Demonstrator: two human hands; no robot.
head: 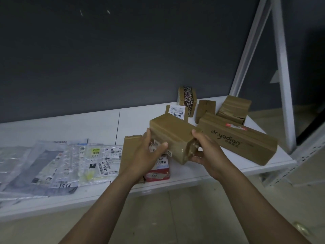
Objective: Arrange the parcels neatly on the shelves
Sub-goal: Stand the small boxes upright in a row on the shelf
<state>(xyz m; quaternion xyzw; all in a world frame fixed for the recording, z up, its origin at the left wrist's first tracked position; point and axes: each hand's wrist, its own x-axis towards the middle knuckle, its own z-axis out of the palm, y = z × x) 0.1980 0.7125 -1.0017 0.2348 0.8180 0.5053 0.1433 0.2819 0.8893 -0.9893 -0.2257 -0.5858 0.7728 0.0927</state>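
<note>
White shelf (52, 127): flat board, one thin dark seam (117, 127) across it. Behind shelf: matte dark grey-blue wall (105, 59), two small pale marks high up. At shelf's right end: white upright post (283, 76), slanted brace (249, 44). Below shelf: pale beige floor (175, 212). Light dim.

Dim, bluish light; the white shelf (98, 120) is brightest. Wide-angle bending curves the frame edges. Slight softness throughout, soft shadows.

I am holding a taped brown parcel (171, 136) tilted above the shelf (70, 124). Boxes (237, 138) are lying right, mailers (52, 161) left.
</note>
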